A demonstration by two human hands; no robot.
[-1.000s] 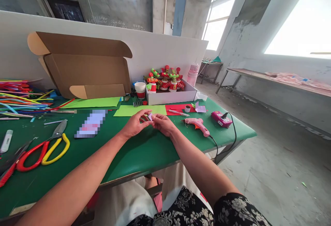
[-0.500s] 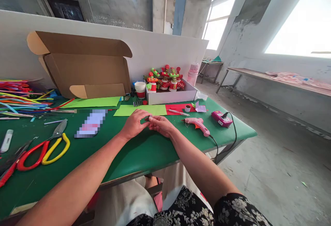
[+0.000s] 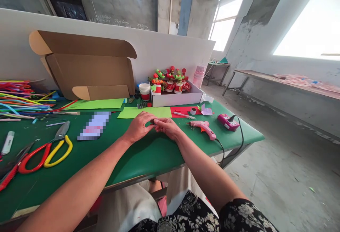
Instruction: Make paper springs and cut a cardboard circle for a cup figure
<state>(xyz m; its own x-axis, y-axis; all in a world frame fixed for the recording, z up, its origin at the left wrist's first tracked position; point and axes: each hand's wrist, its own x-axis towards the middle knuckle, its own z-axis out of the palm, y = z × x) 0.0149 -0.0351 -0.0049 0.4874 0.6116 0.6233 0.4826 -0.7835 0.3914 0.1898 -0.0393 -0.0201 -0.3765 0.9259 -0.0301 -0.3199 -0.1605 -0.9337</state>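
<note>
My left hand [image 3: 138,127] and my right hand [image 3: 168,127] meet above the near part of the green tabletop [image 3: 159,154]. Both are closed, thumbs and fingertips pinched together around one tiny dark piece, mostly covered and too small to name. Just behind them lies a sheet of light green paper [image 3: 127,113], beside red paper [image 3: 180,110] bearing a white pen-like stick [image 3: 183,115] and a small brown-and-white roll [image 3: 193,111]. To the right of my right hand rests a pink glue gun [image 3: 204,127].
Red-and-yellow-handled scissors [image 3: 57,154] and a pixelated flat object [image 3: 95,125] lie left. At the back stand an open cardboard box [image 3: 90,69], paper cups [image 3: 145,91] and a white box [image 3: 176,100] of red-green figures. A magenta power socket [image 3: 227,122] with a cable sits near the right edge.
My hands stay together at nearly the same spot, with fingertips slightly shifted around the small piece. The whole view has moved very slightly; the things on the table lie as before.
</note>
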